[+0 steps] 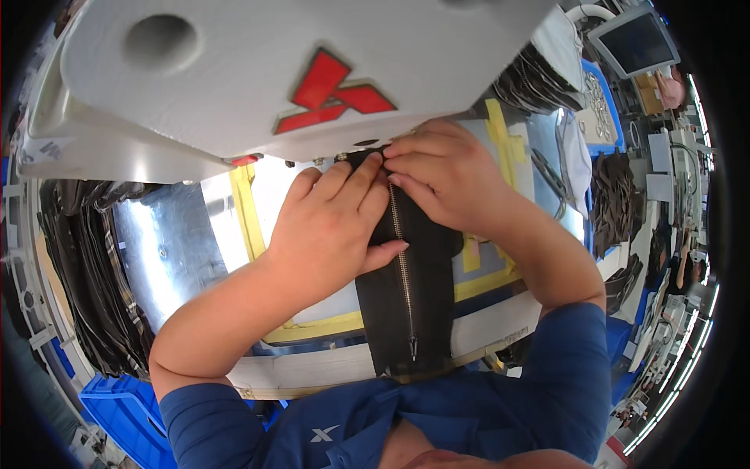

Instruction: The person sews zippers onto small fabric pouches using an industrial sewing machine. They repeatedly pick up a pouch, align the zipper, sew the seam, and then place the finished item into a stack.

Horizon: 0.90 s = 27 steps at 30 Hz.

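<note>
- Fingers of the left hand lie slightly spread on black fabric, thumb touching its metal zipper.
- The right hand curls near the zipper's upper end; pinching, I cannot tell.
- The fabric lies lengthwise on the table, its far end below a white machine.

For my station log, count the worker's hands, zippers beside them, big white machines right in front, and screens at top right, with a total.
Hands: 2 (left hand, right hand)
Zipper: 1
White machine: 1
Screen: 1
Total: 5
</note>
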Available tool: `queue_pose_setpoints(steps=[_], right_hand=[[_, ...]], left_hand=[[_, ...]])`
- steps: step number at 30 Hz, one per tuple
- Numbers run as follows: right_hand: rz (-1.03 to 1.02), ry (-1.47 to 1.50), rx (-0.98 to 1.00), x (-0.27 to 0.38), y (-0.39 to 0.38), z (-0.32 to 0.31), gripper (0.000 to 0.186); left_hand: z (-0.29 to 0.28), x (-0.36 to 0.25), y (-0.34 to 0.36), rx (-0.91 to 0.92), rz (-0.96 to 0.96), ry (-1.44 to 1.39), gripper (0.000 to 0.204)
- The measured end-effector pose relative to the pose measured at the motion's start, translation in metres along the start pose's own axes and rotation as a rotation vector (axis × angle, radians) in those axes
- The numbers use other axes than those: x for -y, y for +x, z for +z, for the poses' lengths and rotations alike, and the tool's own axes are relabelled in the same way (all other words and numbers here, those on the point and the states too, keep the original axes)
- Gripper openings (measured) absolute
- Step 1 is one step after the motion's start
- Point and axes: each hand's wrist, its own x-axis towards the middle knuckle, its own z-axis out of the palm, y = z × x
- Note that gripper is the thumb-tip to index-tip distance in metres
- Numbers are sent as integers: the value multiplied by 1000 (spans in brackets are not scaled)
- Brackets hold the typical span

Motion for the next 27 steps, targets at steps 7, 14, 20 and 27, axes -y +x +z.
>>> queue_pose_setpoints(steps=[7, 14, 20, 27], right_hand=[[-48, 10, 200, -9, -7, -15, 19], [87, -17, 300, 6, 6, -19, 24], [24, -75, 319, 13, 29, -10, 24], [61, -27, 302, 15, 28, -7, 25]], left_hand=[[-5, -1, 0, 53, -23, -7, 79], [-11, -1, 0, 79, -66, 73, 75], [-17, 9, -8, 53, -100, 95, 74], [-16, 10, -9, 79, -90, 92, 73]])
